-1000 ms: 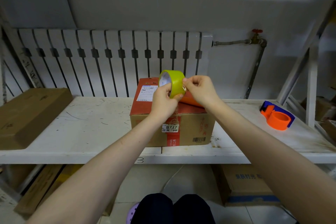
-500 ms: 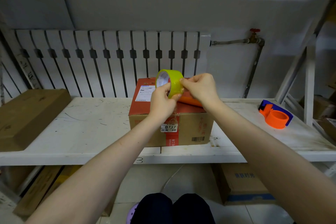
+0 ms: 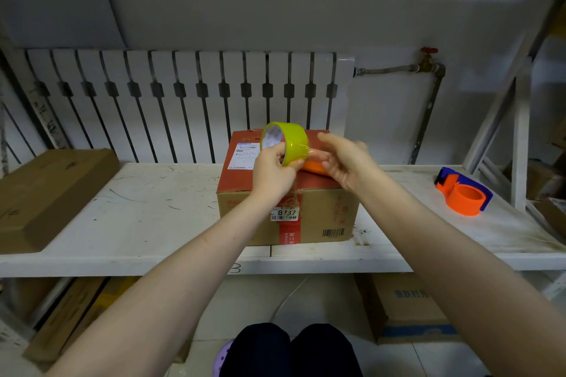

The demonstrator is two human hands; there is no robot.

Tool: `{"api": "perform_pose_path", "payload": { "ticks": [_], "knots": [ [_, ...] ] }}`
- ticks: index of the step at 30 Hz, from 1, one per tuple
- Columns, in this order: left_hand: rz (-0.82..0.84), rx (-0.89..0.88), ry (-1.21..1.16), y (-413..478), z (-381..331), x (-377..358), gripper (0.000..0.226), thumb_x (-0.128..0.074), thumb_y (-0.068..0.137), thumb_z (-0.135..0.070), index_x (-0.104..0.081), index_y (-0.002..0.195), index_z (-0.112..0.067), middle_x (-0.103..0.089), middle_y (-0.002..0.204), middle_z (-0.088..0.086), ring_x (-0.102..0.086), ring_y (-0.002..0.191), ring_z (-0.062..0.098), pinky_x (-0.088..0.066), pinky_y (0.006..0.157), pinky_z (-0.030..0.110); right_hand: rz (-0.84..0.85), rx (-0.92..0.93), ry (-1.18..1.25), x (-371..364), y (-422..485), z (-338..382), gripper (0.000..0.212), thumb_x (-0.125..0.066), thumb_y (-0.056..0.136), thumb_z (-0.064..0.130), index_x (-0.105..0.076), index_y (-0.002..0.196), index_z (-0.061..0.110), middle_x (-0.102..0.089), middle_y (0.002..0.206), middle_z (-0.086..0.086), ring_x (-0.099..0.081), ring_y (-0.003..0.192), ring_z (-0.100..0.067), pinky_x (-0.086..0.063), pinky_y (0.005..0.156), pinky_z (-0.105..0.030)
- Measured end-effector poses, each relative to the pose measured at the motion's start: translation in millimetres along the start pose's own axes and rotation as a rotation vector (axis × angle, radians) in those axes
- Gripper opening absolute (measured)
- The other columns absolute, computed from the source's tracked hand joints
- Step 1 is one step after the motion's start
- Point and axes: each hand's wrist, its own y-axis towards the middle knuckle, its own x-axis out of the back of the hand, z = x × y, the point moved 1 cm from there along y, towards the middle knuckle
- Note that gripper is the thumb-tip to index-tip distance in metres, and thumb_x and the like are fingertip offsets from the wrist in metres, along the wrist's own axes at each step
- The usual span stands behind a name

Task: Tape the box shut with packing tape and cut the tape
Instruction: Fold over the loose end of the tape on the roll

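A red-topped cardboard box (image 3: 318, 217) with a white label stands on the white shelf (image 3: 147, 223). My left hand (image 3: 272, 171) holds a yellow-green roll of packing tape (image 3: 289, 141) upright above the box top. My right hand (image 3: 343, 159) is just right of the roll, blurred, thumb and fingers apart. A short glossy bit of tape seems to reach from the roll toward its fingertips; whether they pinch it is unclear. An orange object (image 3: 312, 167) lies on the box behind my hands, mostly hidden.
An orange and blue tape dispenser (image 3: 464, 193) sits on the shelf at the right. A flat brown carton (image 3: 46, 193) lies at the left end. A radiator (image 3: 183, 101) runs behind. More cartons (image 3: 404, 306) stand on the floor below.
My right hand has come off the roll's rim and moved a little to the right, now blurred. My left hand still holds the roll in about the same place.
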Motion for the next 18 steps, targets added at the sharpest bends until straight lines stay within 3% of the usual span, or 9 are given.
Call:
{"api": "perform_pose_path", "payload": {
  "ticks": [3, 6, 9, 13, 15, 18],
  "knots": [
    [-0.006, 0.027, -0.004, -3.1, 3.3, -0.1, 0.014, -0.069, 0.081, -0.011, -0.071, 0.093, -0.017, -0.073, 0.087, 0.007, -0.068, 0.087, 0.028, -0.054, 0.084, 0.047, -0.051, -0.011, 0.028, 8.7, 4.7, -3.8, 0.014, -0.064, 0.086, 0.005, -0.051, 0.084, 0.001, -0.065, 0.046, -0.006, -0.058, 0.034, -0.005, -0.046, 0.034, -0.014],
    [-0.056, 0.097, -0.033, 0.1, 2.3, 9.4, 0.009, -0.068, 0.083, -0.016, -0.068, 0.09, -0.021, -0.073, 0.092, 0.009, -0.067, 0.09, 0.028, -0.054, 0.086, 0.048, -0.138, 0.109, -0.04, 20.6, 9.1, -5.4, 0.008, -0.062, 0.088, 0.006, -0.057, 0.094, 0.003, -0.068, 0.066, -0.006, -0.062, 0.045, -0.005, -0.049, 0.041, -0.014],
    [-0.021, 0.103, -0.028, 0.6, -3.3, 13.8, 0.01, -0.067, 0.085, -0.013, -0.066, 0.089, -0.022, -0.07, 0.088, 0.002, -0.065, 0.087, 0.02, -0.054, 0.087, 0.042, -0.129, 0.462, -0.384, 17.8, 8.5, -9.0, 0.022, -0.062, 0.085, 0.013, -0.058, 0.107, 0.011, -0.064, 0.073, 0.001, -0.062, 0.062, -0.01, -0.049, 0.054, -0.022],
    [0.031, 0.102, -0.056, -3.8, -7.9, 8.6, 0.011, -0.068, 0.082, -0.01, -0.069, 0.093, -0.014, -0.073, 0.094, 0.014, -0.068, 0.09, 0.028, -0.055, 0.086, 0.045, 0.03, 1.074, -1.009, 2.6, -4.2, -17.0, 0.028, -0.065, 0.077, 0.023, -0.059, 0.104, 0.02, -0.06, 0.101, 0.003, -0.057, 0.09, -0.012, -0.048, 0.071, -0.027],
    [0.048, 0.11, -0.053, -5.4, -9.8, 10.1, 0.012, -0.065, 0.084, -0.008, -0.068, 0.094, -0.013, -0.072, 0.097, 0.019, -0.066, 0.088, 0.028, -0.053, 0.083, 0.042, 0.106, 1.194, -1.118, 1.0, -4.8, -19.3, 0.027, -0.063, 0.078, 0.023, -0.062, 0.104, 0.016, -0.06, 0.105, -0.001, -0.058, 0.094, -0.018, -0.05, 0.072, -0.031],
    [0.071, 0.114, -0.062, -5.6, -13.4, 13.6, 0.017, -0.063, 0.085, -0.006, -0.068, 0.1, -0.01, -0.071, 0.099, 0.019, -0.066, 0.089, 0.029, -0.054, 0.08, 0.039, 0.082, 1.28, -1.154, 0.2, -1.8, -21.2, 0.028, -0.06, 0.081, 0.024, -0.065, 0.106, 0.013, -0.062, 0.104, -0.004, -0.059, 0.094, -0.021, -0.049, 0.075, -0.032]
  ]
}}
